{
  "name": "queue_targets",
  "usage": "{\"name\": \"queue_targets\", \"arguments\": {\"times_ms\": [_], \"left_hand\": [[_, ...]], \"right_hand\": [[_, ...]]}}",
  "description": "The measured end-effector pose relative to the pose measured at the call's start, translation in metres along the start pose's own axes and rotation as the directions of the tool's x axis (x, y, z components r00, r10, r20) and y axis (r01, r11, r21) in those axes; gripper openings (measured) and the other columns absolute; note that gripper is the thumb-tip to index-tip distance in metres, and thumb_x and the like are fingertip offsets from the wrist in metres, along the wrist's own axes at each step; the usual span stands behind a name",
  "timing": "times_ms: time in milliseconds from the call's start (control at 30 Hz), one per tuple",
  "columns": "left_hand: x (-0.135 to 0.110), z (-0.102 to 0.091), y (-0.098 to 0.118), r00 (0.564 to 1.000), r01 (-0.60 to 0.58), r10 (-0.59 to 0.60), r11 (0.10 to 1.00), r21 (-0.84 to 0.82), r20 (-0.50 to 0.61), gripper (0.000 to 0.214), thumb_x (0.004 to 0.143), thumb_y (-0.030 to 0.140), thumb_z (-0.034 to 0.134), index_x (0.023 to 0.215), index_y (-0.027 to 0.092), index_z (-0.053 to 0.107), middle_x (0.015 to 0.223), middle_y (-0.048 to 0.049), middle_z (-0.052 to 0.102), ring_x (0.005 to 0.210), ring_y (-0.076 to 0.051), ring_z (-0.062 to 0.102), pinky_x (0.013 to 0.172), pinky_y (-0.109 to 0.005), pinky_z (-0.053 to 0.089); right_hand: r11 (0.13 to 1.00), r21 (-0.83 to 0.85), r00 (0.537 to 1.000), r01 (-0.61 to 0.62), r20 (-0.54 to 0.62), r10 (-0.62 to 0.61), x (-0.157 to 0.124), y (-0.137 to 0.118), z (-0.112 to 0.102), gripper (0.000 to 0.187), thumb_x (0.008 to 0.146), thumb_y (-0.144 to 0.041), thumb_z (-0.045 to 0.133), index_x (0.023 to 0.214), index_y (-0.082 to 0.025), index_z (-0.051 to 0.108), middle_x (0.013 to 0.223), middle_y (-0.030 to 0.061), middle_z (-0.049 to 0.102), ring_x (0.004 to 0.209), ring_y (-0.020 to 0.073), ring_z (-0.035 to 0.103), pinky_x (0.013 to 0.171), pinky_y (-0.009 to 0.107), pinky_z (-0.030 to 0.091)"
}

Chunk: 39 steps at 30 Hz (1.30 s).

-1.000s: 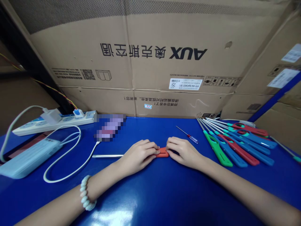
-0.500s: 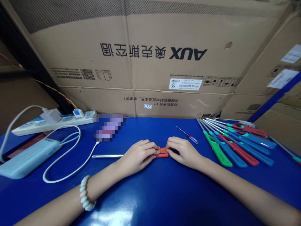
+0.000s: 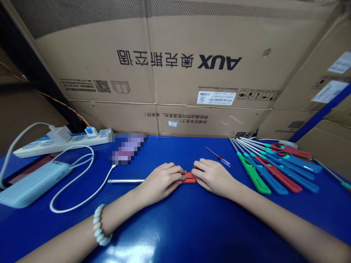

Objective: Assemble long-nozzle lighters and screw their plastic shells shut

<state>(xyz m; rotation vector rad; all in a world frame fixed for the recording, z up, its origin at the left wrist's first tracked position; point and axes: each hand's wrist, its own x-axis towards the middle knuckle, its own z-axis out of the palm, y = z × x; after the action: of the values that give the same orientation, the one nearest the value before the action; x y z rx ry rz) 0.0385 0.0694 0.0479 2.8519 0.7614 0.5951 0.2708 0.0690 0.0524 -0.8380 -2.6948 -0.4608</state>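
Observation:
An orange-red stick lighter (image 3: 189,178) lies across the blue table, its metal tube (image 3: 124,180) pointing left. My left hand (image 3: 164,180) is closed over the handle's middle and covers much of it; the handle's slotted end shows beyond the fingers. At that end, my right hand (image 3: 212,177) has its fingers curled together against the handle's tip. Whether something small is also between those fingertips is hidden. Behind my right hand lies a small screwdriver (image 3: 225,161) with a clear and red handle.
Several stick lighters in green (image 3: 255,175), blue and red lie fanned out at the right. A power strip (image 3: 79,139), a light blue power bank (image 3: 35,182), a white cable (image 3: 91,199) and a blurred-out phone-like item (image 3: 127,148) occupy the left. A cardboard box (image 3: 175,84) stands behind.
My right fingers have shifted slightly left and curled closer around the handle's end. The left hand and the lighter have hardly moved.

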Motion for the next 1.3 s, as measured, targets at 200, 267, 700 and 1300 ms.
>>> {"name": "queue_targets", "arguments": {"times_ms": [200,267,700,1300], "left_hand": [[0.0,0.0,0.001,1.0,-0.009,0.009,1.0,0.018,0.008,0.023,0.098,0.022,0.04,0.103,0.019,0.062,0.106,-0.0047,0.063,0.091,-0.016,0.055,0.079,-0.029,0.042],[0.001,0.0,0.001,1.0,-0.009,0.009,1.0,0.023,0.011,0.023,0.098,0.022,0.04,0.103,0.019,0.063,0.106,-0.0048,0.063,0.091,-0.017,0.055,0.079,-0.03,0.042],[0.001,-0.001,0.002,1.0,-0.019,0.019,1.0,0.023,-0.014,0.022,0.097,0.022,0.041,0.103,0.019,0.062,0.108,-0.0037,0.063,0.092,-0.016,0.055,0.08,-0.029,0.042],[0.0,0.001,0.001,1.0,-0.014,0.014,1.0,0.024,0.0,0.022,0.097,0.023,0.041,0.102,0.019,0.062,0.108,-0.0041,0.063,0.093,-0.017,0.055,0.08,-0.03,0.042]], "right_hand": [[0.998,-0.06,0.999,0.003,0.039,0.0,0.002,0.0,0.003,0.02,0.094,-0.022,0.043,0.083,-0.019,0.06,0.083,0.0066,0.054,0.073,0.0186,0.046,0.061,0.029,0.032],[1.0,-0.023,0.998,-0.011,0.055,0.012,0.002,0.001,0.004,0.023,0.095,-0.022,0.04,0.083,-0.019,0.06,0.082,0.0066,0.053,0.072,0.0183,0.046,0.061,0.028,0.033],[0.96,0.2,0.972,-0.194,0.174,0.16,0.005,0.003,0.002,0.029,0.098,-0.034,0.037,0.082,-0.019,0.055,0.077,0.0038,0.058,0.072,0.0176,0.052,0.064,0.027,0.038],[0.969,0.248,0.999,0.008,0.028,-0.015,-0.004,0.005,-0.012,0.024,0.089,-0.013,0.038,0.083,-0.016,0.061,0.086,0.0086,0.06,0.074,0.0179,0.051,0.071,0.03,0.042]]}}
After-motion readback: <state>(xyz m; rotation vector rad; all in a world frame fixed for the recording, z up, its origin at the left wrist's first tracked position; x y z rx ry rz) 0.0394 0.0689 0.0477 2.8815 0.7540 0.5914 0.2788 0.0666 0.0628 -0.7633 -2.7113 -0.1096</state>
